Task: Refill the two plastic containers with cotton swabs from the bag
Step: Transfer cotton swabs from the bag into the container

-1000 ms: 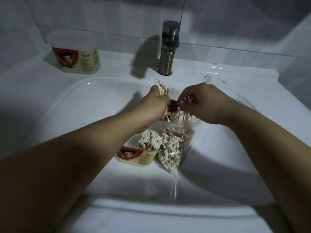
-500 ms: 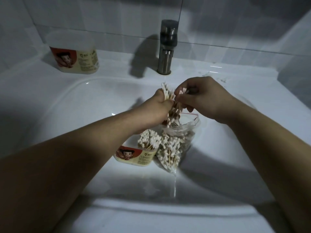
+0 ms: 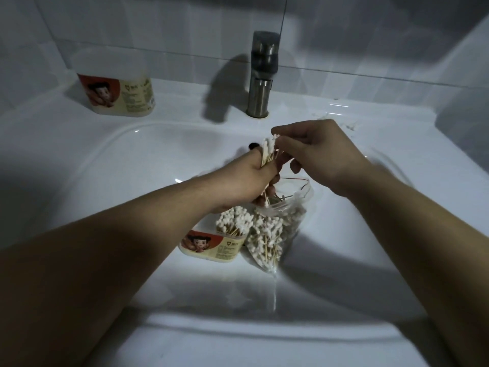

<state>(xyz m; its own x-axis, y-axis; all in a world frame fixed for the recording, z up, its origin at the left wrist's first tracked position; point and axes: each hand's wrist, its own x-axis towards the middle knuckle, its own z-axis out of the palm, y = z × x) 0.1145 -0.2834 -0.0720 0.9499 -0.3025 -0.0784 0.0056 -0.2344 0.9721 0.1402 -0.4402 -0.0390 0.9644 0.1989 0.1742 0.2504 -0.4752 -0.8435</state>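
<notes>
Gripping: left hand (image 3: pixel 246 181), fingers curled round swab bundle (image 3: pixel 267 152); right hand (image 3: pixel 320 152) pinching bundle tips; below, open bag (image 3: pixel 277 231) beside container (image 3: pixel 211 247).

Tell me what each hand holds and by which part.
Left hand grips a bundle of cotton swabs around the sticks; right hand pinches their upper tips.

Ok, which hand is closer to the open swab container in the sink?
Left. The left hand hovers just above the open container, gripping a bundle of swabs; the right hand is farther back and right, past the bag.
</notes>
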